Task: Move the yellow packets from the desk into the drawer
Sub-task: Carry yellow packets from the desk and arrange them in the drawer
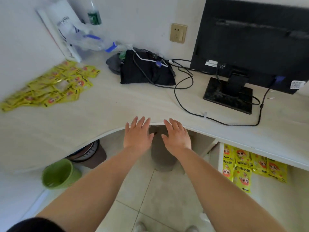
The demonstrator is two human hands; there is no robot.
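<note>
At the far left, a loose heap of yellow packets (pixel 50 86) lies spread on the pale desk (pixel 117 104), against the wall and just in front of a white plastic bag (pixel 66 25) and a green-labelled bottle (pixel 94 14). Below the desk edge stand a green bin (pixel 58 174) and, behind it, a brown bin (pixel 90 154). In the middle, a black cloth bundle (pixel 145 69) with cables over it sits near the wall. Both hands reach forward side by side, empty, at the desk's front edge: the left hand (pixel 138 134) is flat with fingers spread, and the right hand (pixel 177 136) is likewise flat and spread, close beside it but apart. To the right stands a dark monitor (pixel 254 39). At the lower right, more yellow packets lie in rows in the open drawer (pixel 219 163) under the desk.
</note>
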